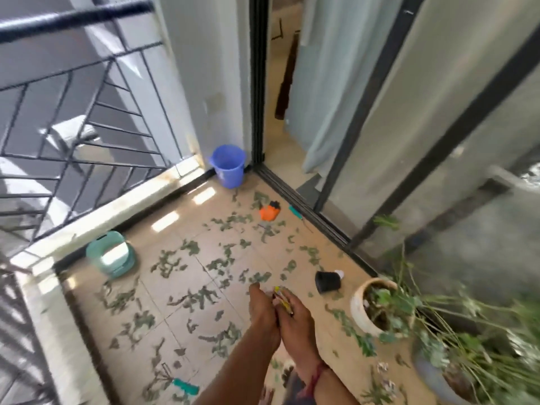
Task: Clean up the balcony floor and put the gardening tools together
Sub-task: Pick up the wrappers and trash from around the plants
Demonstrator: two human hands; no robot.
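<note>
Dozens of green leaves (193,298) strewn across the tiled balcony floor (84,302). Above them, mid-frame, left hand (263,312) and right hand (296,315) pressed side by side, touching. Right hand's fingers curled round a small yellow and black item (281,295), too blurred to name. Left hand up against the same item, thumb raised; gripping or only touching, cannot tell. Orange and black tool (270,212) lying among leaves near the sliding door track (315,226), with a teal-handled tool (294,210) just beside that track. Second teal tool (185,386) on the floor at the near edge, among more leaves. Blue bucket (228,166) upright in the far corner. Teal basket (109,255) against the low wall under the railing (87,92). Black pot (327,282) tipped on its side, near a cream pot (358,305) holding a plant
</note>
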